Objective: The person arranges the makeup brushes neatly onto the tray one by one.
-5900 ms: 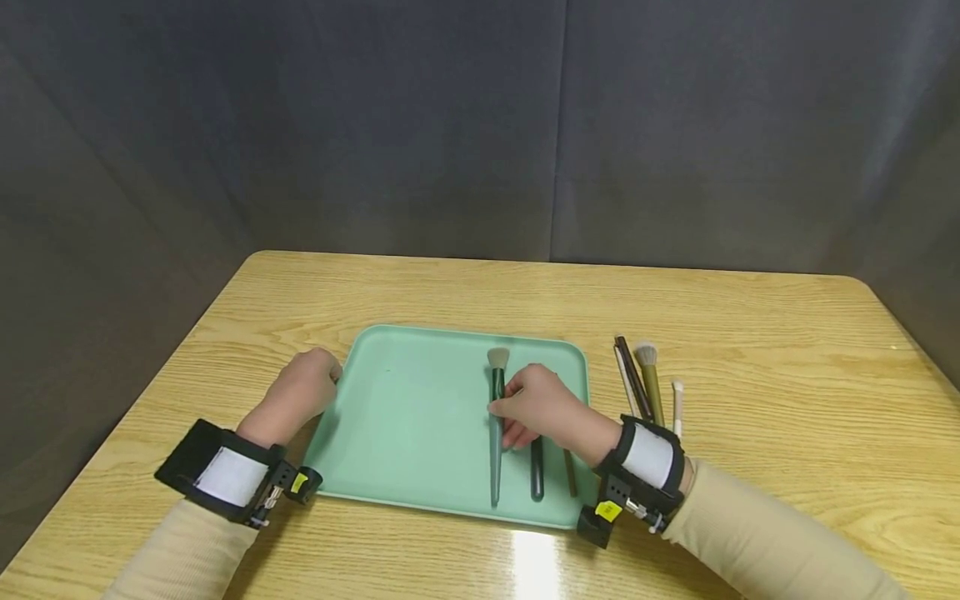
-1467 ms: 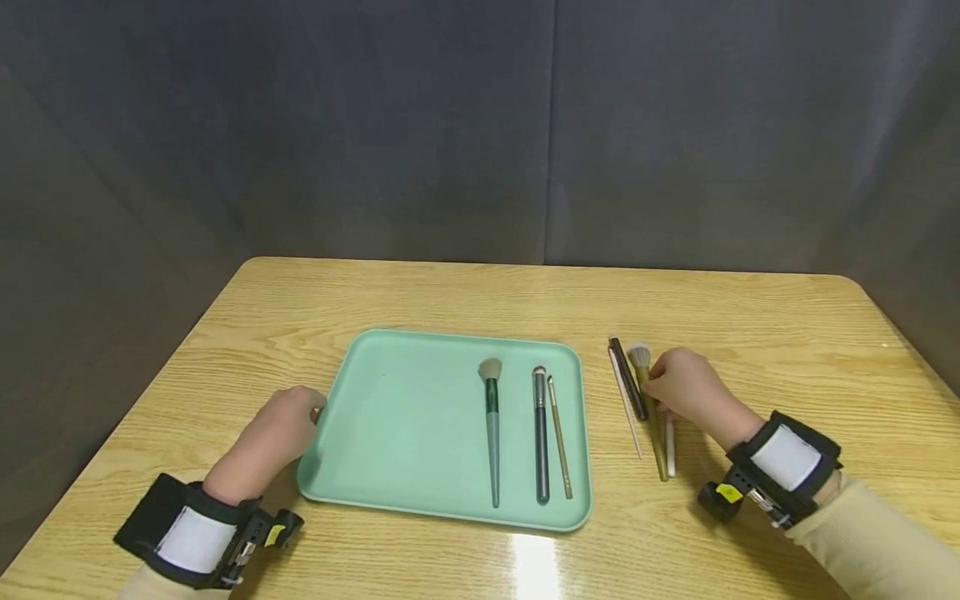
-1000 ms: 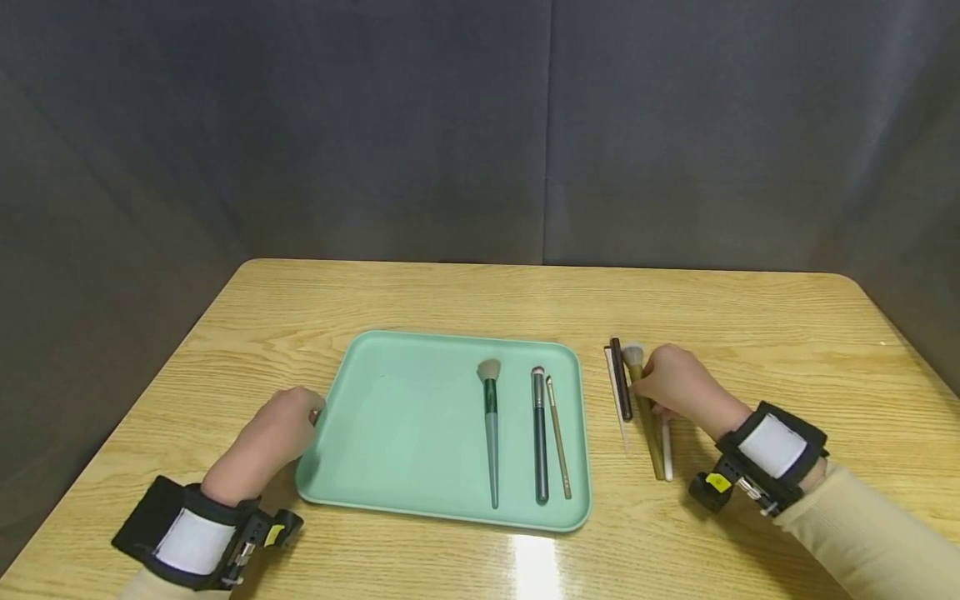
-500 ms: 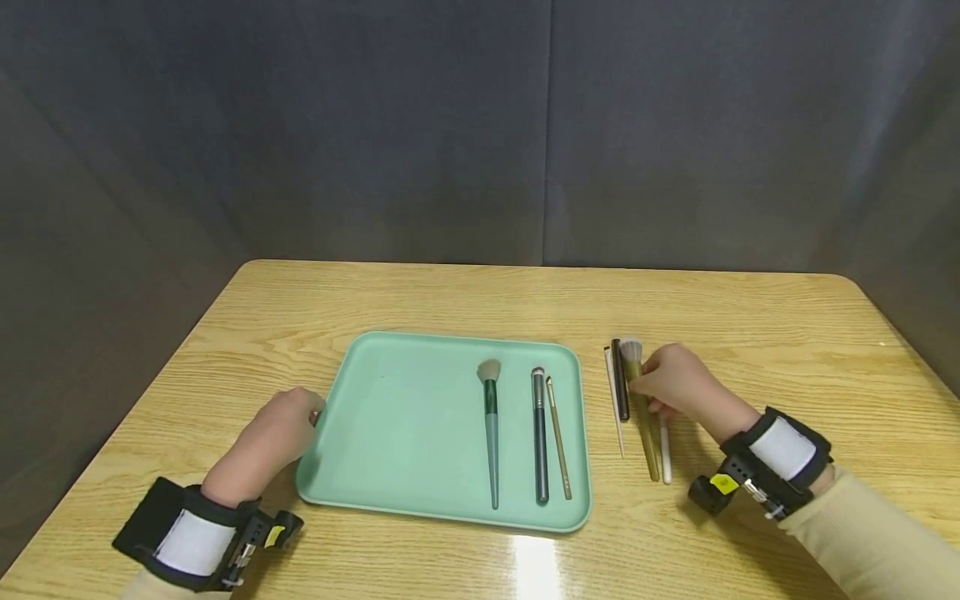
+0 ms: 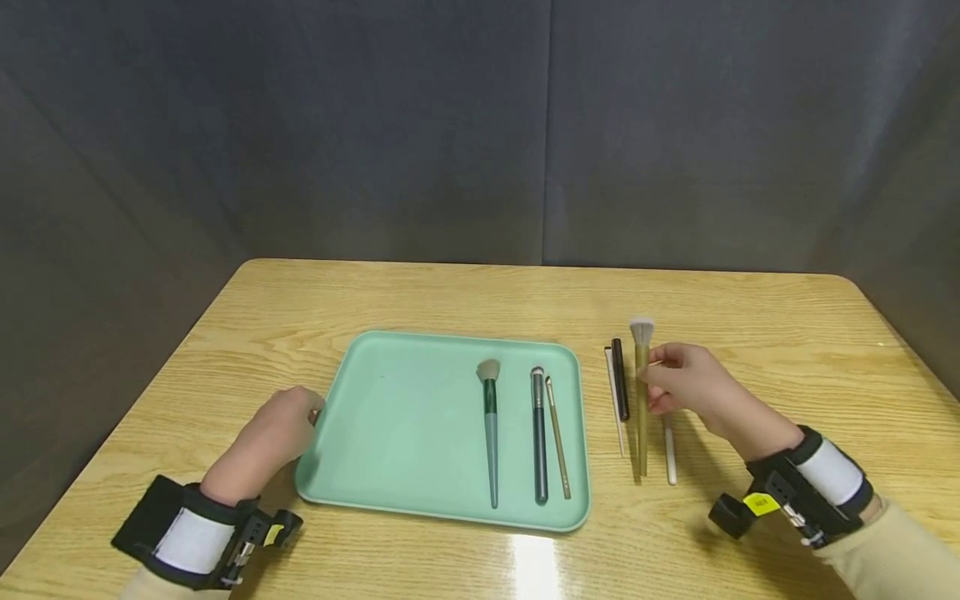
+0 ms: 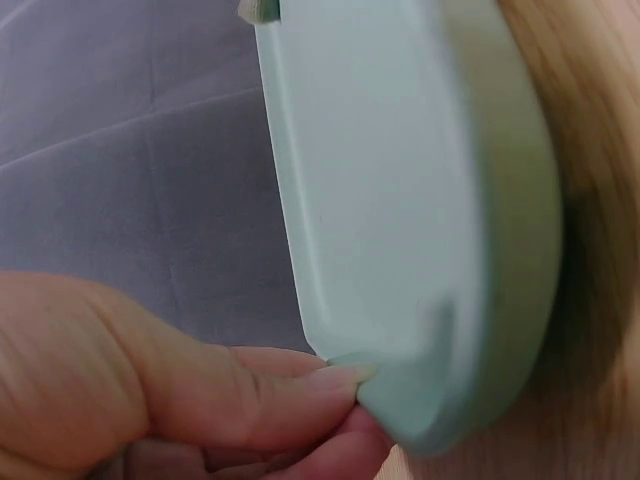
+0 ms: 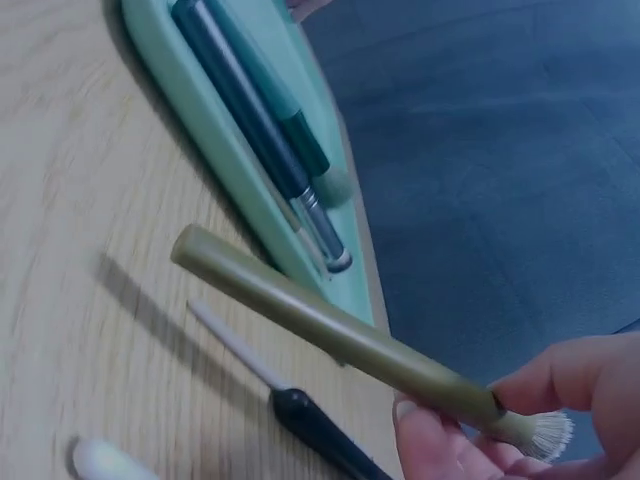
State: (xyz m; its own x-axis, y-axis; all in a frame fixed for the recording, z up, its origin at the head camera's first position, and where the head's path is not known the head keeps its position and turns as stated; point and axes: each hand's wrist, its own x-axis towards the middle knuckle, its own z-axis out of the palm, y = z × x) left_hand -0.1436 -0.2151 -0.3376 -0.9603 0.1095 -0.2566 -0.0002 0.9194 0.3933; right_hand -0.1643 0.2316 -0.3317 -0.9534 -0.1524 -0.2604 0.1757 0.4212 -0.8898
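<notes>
My right hand (image 5: pixel 693 385) pinches an olive-gold makeup brush (image 5: pixel 642 429) near its bristle end, bristles pointing away from me. In the right wrist view its handle (image 7: pixel 310 320) is raised above the table, casting a shadow. At the left side of a mint-green tray (image 5: pixel 405 425), my left hand (image 5: pixel 270 437) pinches the rim between thumb and fingers, seen closely in the left wrist view. Side by side in the tray's right part lie a green makeup brush (image 5: pixel 492 442), a dark brush with a silver ferrule (image 5: pixel 540 454) and a thin brown brush (image 5: pixel 558 437).
Right of the tray, a slim white brush (image 5: pixel 613 392) and a short black-handled one (image 5: pixel 620 383) lie close together on the wooden table (image 5: pixel 465 292). A white-handled brush (image 5: pixel 671 458) lies partly under my right hand. Dark curtain (image 5: pixel 375 133) hangs behind the table.
Earlier my right hand was at the green brush in the tray, then moved right to the loose brushes. It has now lifted the olive-gold brush. My left hand stays at the tray's rim.
</notes>
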